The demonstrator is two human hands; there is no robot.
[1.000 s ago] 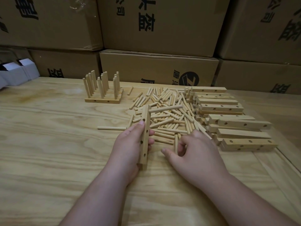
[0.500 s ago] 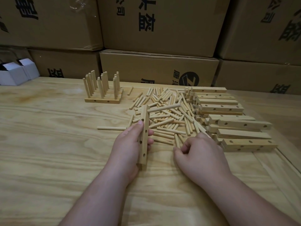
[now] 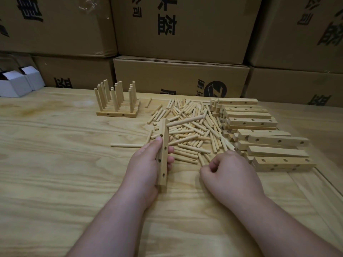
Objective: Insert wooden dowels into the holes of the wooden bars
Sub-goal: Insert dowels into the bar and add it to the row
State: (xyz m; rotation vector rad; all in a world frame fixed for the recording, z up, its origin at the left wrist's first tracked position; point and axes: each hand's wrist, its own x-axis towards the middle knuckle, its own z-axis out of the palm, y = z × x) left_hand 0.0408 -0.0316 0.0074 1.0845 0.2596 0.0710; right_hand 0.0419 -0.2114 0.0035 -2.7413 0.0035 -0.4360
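Head view: the left hand (image 3: 146, 164) grips a drilled wooden bar (image 3: 163, 154), held lengthwise away from the person, its row of round holes facing right. The right hand (image 3: 230, 175) lies curled at the near edge of the loose dowel pile (image 3: 193, 130); whether it pinches a dowel cannot be told. Square-edged spare bars (image 3: 274, 141) are stacked just right of the pile. Finished bars with upright dowels (image 3: 117, 101) stand farther left. Printed cardboard boxes (image 3: 181, 75) wall the grainy plywood table (image 3: 55, 164).

Stacked cardboard boxes (image 3: 181, 26) line the pale wooden table (image 3: 55, 173).
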